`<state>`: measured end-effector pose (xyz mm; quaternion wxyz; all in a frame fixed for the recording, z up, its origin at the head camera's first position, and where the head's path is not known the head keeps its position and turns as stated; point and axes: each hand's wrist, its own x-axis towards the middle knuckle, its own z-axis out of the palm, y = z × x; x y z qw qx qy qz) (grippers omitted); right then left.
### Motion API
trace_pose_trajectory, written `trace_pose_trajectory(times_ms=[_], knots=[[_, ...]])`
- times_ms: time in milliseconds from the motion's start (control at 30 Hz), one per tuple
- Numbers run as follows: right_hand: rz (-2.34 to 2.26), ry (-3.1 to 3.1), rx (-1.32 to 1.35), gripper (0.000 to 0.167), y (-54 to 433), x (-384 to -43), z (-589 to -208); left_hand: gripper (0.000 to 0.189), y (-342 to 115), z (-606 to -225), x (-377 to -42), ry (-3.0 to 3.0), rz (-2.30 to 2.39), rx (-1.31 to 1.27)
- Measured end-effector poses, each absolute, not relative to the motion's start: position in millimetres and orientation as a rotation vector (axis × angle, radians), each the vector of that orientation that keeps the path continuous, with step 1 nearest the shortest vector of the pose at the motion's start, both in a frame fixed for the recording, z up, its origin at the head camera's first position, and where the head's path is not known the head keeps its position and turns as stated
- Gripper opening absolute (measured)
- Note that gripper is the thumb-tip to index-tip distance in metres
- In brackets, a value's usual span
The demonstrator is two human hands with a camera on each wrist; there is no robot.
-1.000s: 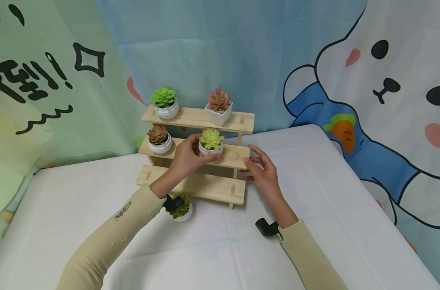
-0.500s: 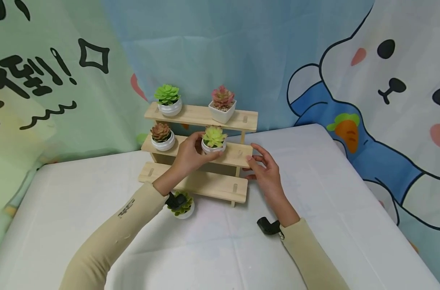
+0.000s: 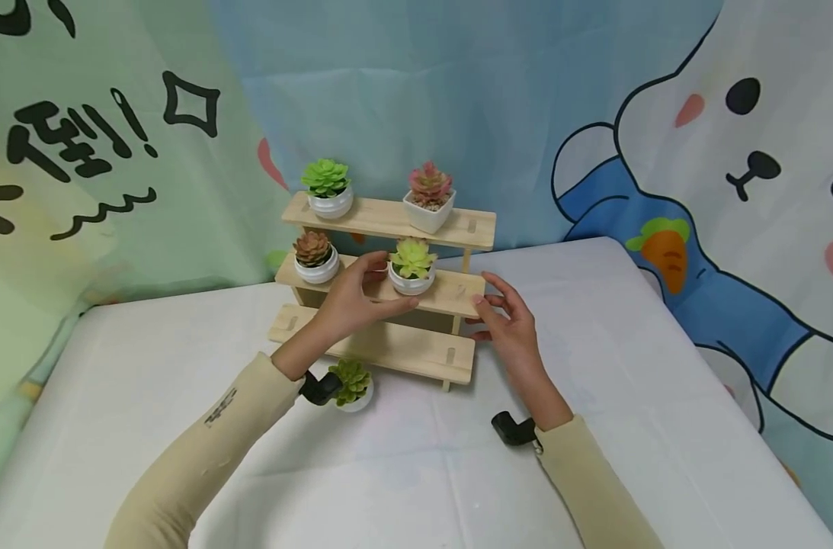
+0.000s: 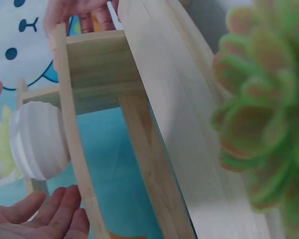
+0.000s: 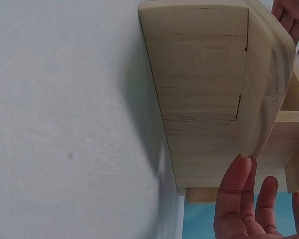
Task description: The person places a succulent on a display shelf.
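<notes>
A three-tier wooden shelf stand (image 3: 382, 347) holds potted succulents. On the middle tier sits a yellow-green succulent in a white ribbed pot (image 3: 411, 284). My left hand (image 3: 347, 305) is spread around that pot, fingers behind and thumb in front; the left wrist view shows gaps between the fingers (image 4: 65, 209) and the pot. My right hand (image 3: 512, 328) grips the right end of the middle board, thumb at its front corner and other fingers behind and below. In the right wrist view, fingers (image 5: 234, 194) meet the wood.
A brown succulent (image 3: 315, 255) shares the middle tier. The top tier bears a green succulent (image 3: 328, 187) and a pinkish one in a square pot (image 3: 430, 198). Another green succulent (image 3: 353, 385) stands on the white-covered table (image 3: 416, 473) before the stand. A printed curtain (image 3: 457, 91) hangs behind.
My left hand has let go of the yellow-green succulent's pot and eased slightly left; the pot stays on the middle tier. My right hand keeps its place at the board's end. The head view shifts slightly.
</notes>
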<state>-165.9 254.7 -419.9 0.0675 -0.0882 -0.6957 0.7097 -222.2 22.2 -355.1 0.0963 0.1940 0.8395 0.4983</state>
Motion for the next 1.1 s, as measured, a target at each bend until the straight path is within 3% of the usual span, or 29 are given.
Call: trace_pose_trajectory(times_ms=[567,1100], knots=[[2.107,-2.129,-0.290,0.046,253,-169,-420,0.079,-11,-354,-185,2.543,1.550,0.619],[2.113,-2.117,-0.304,0.046,253,-169,-421,0.082,-36,-391,-138,2.728,1.526,0.676]])
